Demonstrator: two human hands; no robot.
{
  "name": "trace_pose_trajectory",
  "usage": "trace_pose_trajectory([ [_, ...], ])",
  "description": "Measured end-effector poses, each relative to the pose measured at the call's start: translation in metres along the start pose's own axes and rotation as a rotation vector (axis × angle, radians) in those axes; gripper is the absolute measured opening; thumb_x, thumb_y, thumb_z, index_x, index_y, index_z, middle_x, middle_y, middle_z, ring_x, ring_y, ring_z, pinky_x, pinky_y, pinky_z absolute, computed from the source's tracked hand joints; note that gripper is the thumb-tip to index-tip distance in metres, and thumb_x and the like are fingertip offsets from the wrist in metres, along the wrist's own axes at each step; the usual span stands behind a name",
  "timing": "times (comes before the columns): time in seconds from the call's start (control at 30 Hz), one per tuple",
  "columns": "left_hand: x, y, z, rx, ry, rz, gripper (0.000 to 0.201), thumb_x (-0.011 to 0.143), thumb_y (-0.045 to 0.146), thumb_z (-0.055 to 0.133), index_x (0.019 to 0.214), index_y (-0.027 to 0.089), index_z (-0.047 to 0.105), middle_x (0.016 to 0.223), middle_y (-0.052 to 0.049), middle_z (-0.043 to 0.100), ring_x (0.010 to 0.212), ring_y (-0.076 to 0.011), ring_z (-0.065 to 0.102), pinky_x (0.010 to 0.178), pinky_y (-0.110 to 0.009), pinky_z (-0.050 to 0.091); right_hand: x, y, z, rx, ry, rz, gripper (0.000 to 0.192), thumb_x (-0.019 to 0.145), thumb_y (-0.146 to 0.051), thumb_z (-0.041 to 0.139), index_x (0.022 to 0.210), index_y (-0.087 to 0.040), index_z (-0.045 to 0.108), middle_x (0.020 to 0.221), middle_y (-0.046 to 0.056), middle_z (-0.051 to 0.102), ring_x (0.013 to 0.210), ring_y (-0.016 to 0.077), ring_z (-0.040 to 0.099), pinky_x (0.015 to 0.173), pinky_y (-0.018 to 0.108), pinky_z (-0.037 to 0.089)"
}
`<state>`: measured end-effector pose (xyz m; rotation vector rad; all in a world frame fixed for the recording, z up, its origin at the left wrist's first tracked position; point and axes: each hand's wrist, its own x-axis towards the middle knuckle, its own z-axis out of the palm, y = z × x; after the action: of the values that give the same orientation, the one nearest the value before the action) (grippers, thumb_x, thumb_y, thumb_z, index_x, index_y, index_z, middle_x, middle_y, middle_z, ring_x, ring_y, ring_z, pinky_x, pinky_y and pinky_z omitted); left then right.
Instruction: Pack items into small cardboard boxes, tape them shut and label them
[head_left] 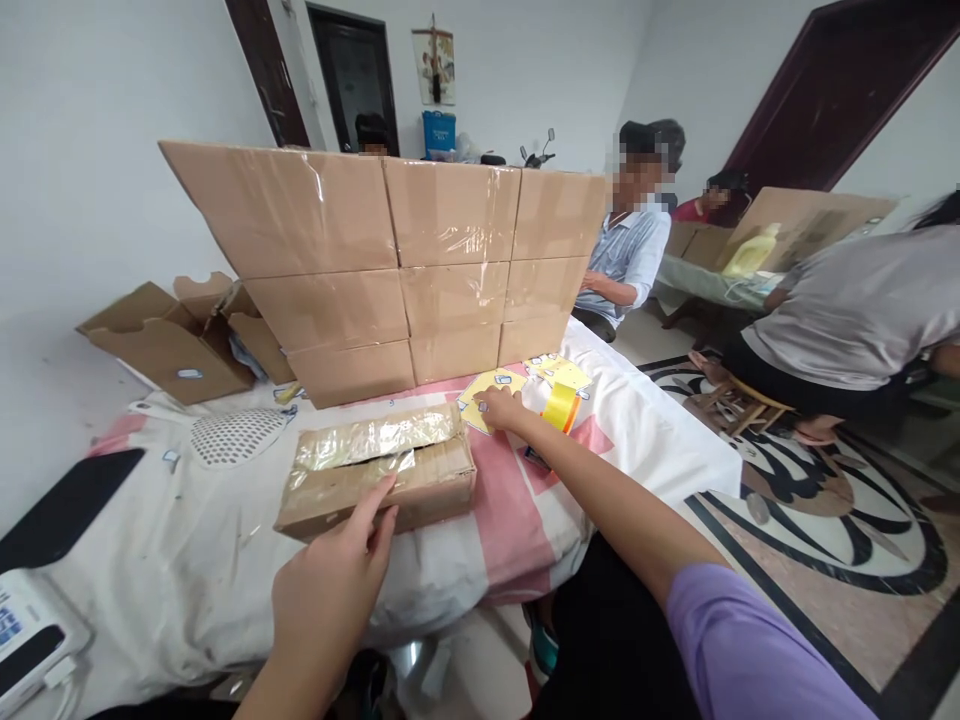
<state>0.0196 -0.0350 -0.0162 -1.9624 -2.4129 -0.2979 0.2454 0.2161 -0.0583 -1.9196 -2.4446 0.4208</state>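
Observation:
A small taped cardboard box lies on the cloth-covered table. My left hand rests its fingertips against the box's near side, fingers apart. My right hand reaches forward past the box and presses down on a yellow card lying on the table. A roll of yellow tape stands just right of that hand, with more yellow cards behind it.
A wall of stacked cardboard boxes stands across the table's back. Open cartons lie at the left. A white mesh object, a black pad and a white device sit near left. Other people sit at right.

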Motion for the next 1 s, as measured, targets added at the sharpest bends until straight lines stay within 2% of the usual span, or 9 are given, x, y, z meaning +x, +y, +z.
trace_pose_trajectory([
  [0.2,-0.003,-0.002,-0.004,-0.005,-0.071,0.011,0.049,0.103,0.041,0.047,0.152,0.038,0.050,0.082,-0.001,0.078,0.071,-0.0241,0.073,0.055,-0.027,0.031,0.002,0.000,0.008,-0.085,-0.006,0.010,0.035,0.099,-0.038,0.065,0.126,-0.017,0.064,0.131,0.010,0.064,0.117,0.0253,0.064,0.101,0.050,0.054],
  [0.37,-0.004,-0.004,-0.008,0.006,-0.104,0.025,0.051,0.103,0.041,0.047,0.154,0.040,0.046,0.085,-0.001,0.079,0.072,-0.0250,0.073,0.055,-0.028,0.034,-0.002,-0.002,0.010,-0.058,0.063,-0.001,0.033,0.100,-0.035,0.061,0.129,-0.020,0.062,0.136,0.010,0.060,0.127,0.0283,0.055,0.107,0.051,0.046],
  [0.5,-0.005,-0.004,-0.011,0.020,-0.117,0.042,0.053,0.102,0.040,0.047,0.155,0.041,0.043,0.087,-0.002,0.079,0.072,-0.0248,0.074,0.056,-0.027,0.038,-0.008,-0.009,0.014,-0.002,0.099,-0.012,0.021,0.100,-0.030,0.057,0.116,-0.020,0.067,0.130,0.009,0.061,0.128,0.0283,0.051,0.107,0.047,0.041],
  [0.6,-0.005,-0.004,-0.012,0.014,-0.126,0.045,0.054,0.102,0.040,0.048,0.156,0.042,0.042,0.089,-0.002,0.080,0.073,-0.0246,0.074,0.057,-0.027,0.038,-0.012,-0.012,0.010,0.067,0.118,0.004,0.025,0.097,-0.038,0.064,0.108,-0.016,0.067,0.119,0.008,0.066,0.115,0.0248,0.060,0.103,0.048,0.046],
  [0.7,-0.005,-0.004,-0.010,-0.007,-0.099,0.046,0.053,0.102,0.040,0.049,0.154,0.042,0.045,0.090,-0.002,0.080,0.076,-0.0251,0.074,0.057,-0.027,0.037,-0.018,-0.016,-0.004,0.181,0.174,0.018,0.012,0.097,-0.023,0.060,0.100,-0.014,0.068,0.103,0.007,0.071,0.098,0.0205,0.066,0.093,0.039,0.051],
  [0.77,-0.004,-0.004,-0.007,-0.038,-0.045,0.057,0.050,0.101,0.040,0.051,0.151,0.041,0.051,0.090,-0.001,0.080,0.076,-0.0252,0.074,0.057,-0.027,0.037,-0.031,-0.020,-0.020,0.267,0.249,0.012,0.018,0.094,-0.012,0.051,0.101,-0.014,0.067,0.099,0.008,0.073,0.092,0.0189,0.068,0.086,0.033,0.052],
  [0.83,-0.003,-0.005,-0.005,-0.098,0.042,0.073,0.046,0.099,0.040,0.053,0.145,0.039,0.058,0.089,-0.001,0.080,0.074,-0.0238,0.074,0.057,-0.028,0.036,-0.054,-0.025,-0.040,0.332,0.351,-0.007,0.024,0.095,-0.011,0.044,0.106,-0.015,0.065,0.104,0.010,0.074,0.095,0.0176,0.069,0.084,0.029,0.052],
  [0.93,-0.006,-0.003,-0.006,-0.323,0.191,0.133,0.038,0.096,0.039,0.057,0.130,0.031,0.071,0.081,0.000,0.078,0.067,-0.0181,0.070,0.059,-0.027,0.040,-0.113,-0.043,-0.060,0.641,0.681,-0.139,0.016,0.097,-0.026,0.052,0.105,-0.018,0.063,0.104,0.009,0.073,0.093,0.0178,0.070,0.081,0.030,0.054],
  [1.0,-0.013,0.000,-0.012,-0.570,0.242,0.201,0.032,0.095,0.041,0.058,0.118,0.026,0.075,0.075,0.001,0.075,0.061,-0.0135,0.065,0.060,-0.025,0.043,-0.161,-0.064,-0.059,0.939,0.886,-0.264,0.013,0.093,-0.033,0.065,0.097,-0.021,0.063,0.091,0.005,0.072,0.081,0.0174,0.069,0.072,0.030,0.055],
])
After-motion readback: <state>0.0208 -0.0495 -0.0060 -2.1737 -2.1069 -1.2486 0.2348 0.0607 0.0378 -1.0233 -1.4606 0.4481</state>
